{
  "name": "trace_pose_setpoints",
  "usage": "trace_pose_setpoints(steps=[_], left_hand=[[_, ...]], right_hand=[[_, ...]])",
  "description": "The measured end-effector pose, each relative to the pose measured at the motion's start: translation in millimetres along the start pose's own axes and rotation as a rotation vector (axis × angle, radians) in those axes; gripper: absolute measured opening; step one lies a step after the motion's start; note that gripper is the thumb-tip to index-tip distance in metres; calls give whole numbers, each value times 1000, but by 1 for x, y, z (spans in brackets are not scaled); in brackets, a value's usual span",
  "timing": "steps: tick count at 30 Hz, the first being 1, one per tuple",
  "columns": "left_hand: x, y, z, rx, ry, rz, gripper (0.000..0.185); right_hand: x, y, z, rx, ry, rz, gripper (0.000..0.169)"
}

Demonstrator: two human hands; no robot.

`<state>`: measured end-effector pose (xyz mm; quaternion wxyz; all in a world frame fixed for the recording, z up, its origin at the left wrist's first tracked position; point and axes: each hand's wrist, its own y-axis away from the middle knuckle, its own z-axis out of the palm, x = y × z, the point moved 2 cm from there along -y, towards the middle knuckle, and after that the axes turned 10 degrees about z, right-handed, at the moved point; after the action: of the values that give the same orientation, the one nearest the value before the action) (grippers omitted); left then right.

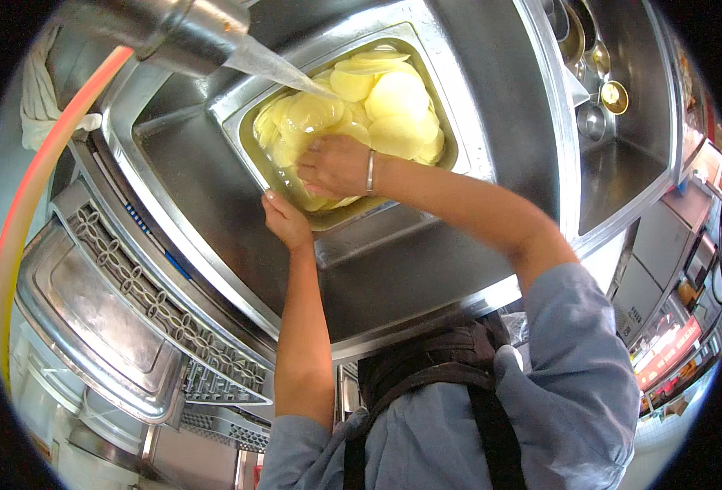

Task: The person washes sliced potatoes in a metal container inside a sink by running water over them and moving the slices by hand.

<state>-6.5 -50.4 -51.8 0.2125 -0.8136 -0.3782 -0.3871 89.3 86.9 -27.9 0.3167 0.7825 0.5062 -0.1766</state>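
A rectangular stainless-steel pan [463, 160] sits in a deep metal sink basin [391, 282]. Thin, pale-yellow slices, apparently potato [397, 101], fill it in water. My left hand [287, 220] grips the pan's near-left corner, thumb on the rim and fingers partly hidden below. Over the near-left part of the pan, my right hand [335, 164] reaches down into the water and touches slices. Its fingertips are blurred and partly covered, so whether they pinch a slice does not show. Water [281, 70] streams from a metal faucet [195, 37] onto the slices.
A red-yellow hose [48, 153] curves down on the left, near a white cloth [39, 104]. Below it are a patterned rack [146, 288] and a metal lid or tray [103, 318]. Several ladles [593, 119] hang in the right-hand basin [624, 184].
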Motion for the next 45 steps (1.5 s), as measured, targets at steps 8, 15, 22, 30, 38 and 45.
trace_pose_setpoints(steps=[8, 15, 22, 30, 38, 45], left_hand=[[-9, 3, -3, 1, -60, 21, 42], [-8, 0, -1, -13, -69, 53, 42], [-6, 0, -5, -12, -72, -2, 41], [-6, -2, -3, -59, -110, -41, 40], [-7, 0, -4, -23, -39, -10, 39], [-10, 0, 0, -20, -19, -63, 39]], right_hand=[[22, -27, 40, -4, 203, -261, 57], [39, -14, 77, 181, 105, -558, 54], [11, -28, 84, 300, 287, -322, 41], [10, -31, 66, 157, 212, -181, 30], [-14, -11, 0, 163, 215, -133, 43], [8, -38, 4, 99, 310, 251, 68]])
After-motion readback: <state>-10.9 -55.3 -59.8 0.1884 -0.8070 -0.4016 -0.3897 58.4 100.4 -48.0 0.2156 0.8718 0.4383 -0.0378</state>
